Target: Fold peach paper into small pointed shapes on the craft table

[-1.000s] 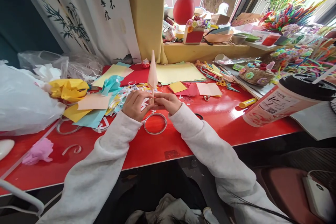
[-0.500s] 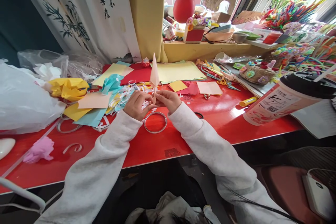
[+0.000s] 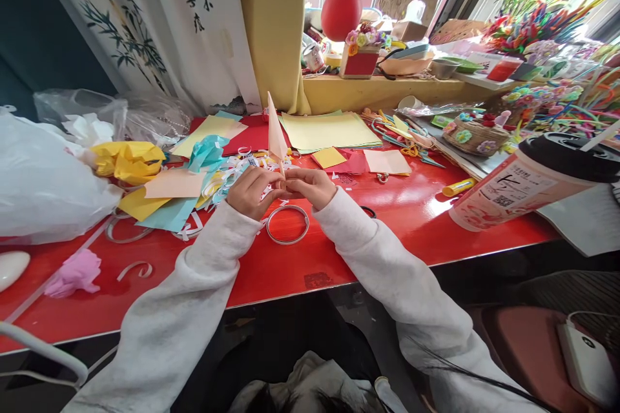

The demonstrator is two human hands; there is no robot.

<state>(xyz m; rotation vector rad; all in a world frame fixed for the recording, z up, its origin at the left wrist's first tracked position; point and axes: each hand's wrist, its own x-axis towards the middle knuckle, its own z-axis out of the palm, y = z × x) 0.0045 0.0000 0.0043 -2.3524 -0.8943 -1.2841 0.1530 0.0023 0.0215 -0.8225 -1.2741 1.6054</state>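
Fingers of the left hand (image 3: 252,193) and of the right hand (image 3: 312,188) are meeting above the counter (image 3: 320,258), both hands grasping the lower end of a folded paper (image 3: 276,139). This pale pink piece is standing between them, its narrow tip pointing upward and leaning slightly toward the left. Sleeves of light grey are covering both wrists.

Just below the fingertips, a whitish ring (image 3: 287,244) is lying flat on the red surface; a smaller black band (image 3: 369,211) is resting beside the right sleeve. To the left of the left hand, curled paper strips (image 3: 227,179) are spreading in a loose pile, with flat sheets in pink, yellow and blue lying next to them. Crumpled yellow paper (image 3: 128,162) is sitting farther left, near a white plastic bag (image 3: 48,187), and a crumpled pink paper (image 3: 75,273) is lying nearer the front edge.

Beyond the hands, pale yellow sheets (image 3: 332,132) are lying beside red paper. A small yellow square (image 3: 329,157) and a pink sheet (image 3: 387,162) are resting to the right, followed by orange-handled scissors (image 3: 411,150), a yellow tube (image 3: 458,187) and a tilted cup (image 3: 508,187) with a black lid. On the windowsill (image 3: 339,93), a red balloon (image 3: 341,11) is resting behind a flower-topped box (image 3: 359,63).
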